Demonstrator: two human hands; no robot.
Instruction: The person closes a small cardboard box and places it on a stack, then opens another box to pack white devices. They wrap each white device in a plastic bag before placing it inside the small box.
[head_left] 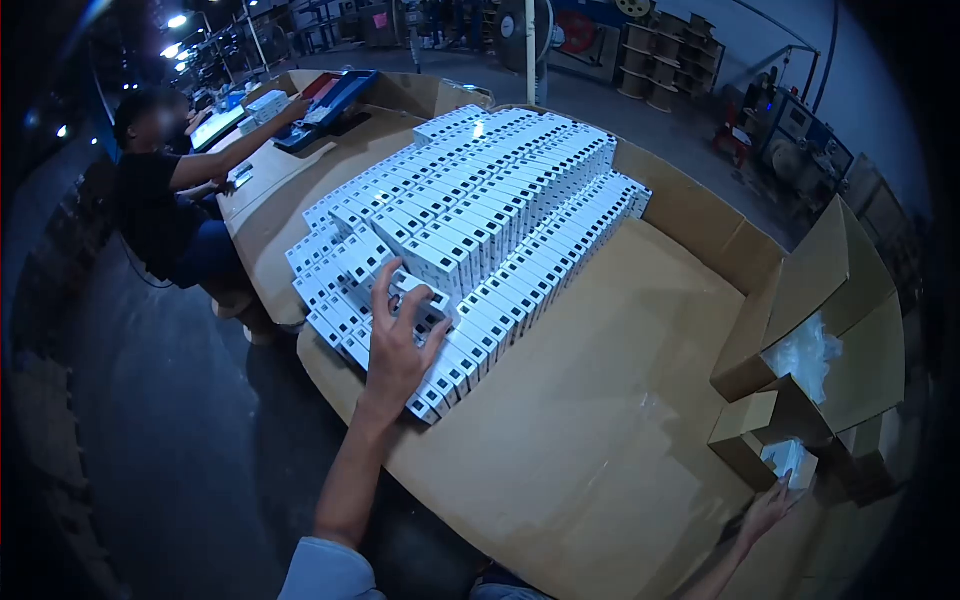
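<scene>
Rows of small white boxes (500,215) with dark square marks stand stacked in tiers on the cardboard-covered table. My left hand (398,345) is at the near left of the stack, its fingers and thumb curled around a few white boxes (425,300) on top. At the lower right, my right hand (768,512) reaches to the mouth of a small brown carton (745,440). Its stretched fingers touch white boxes (785,457) lying inside. Part of that hand's grip is hidden from view.
A larger open carton (830,300) with clear plastic (805,358) stands behind the small one. Cardboard walls (700,215) edge the table. At the far left a seated person (165,190) reaches to a blue tray (330,110).
</scene>
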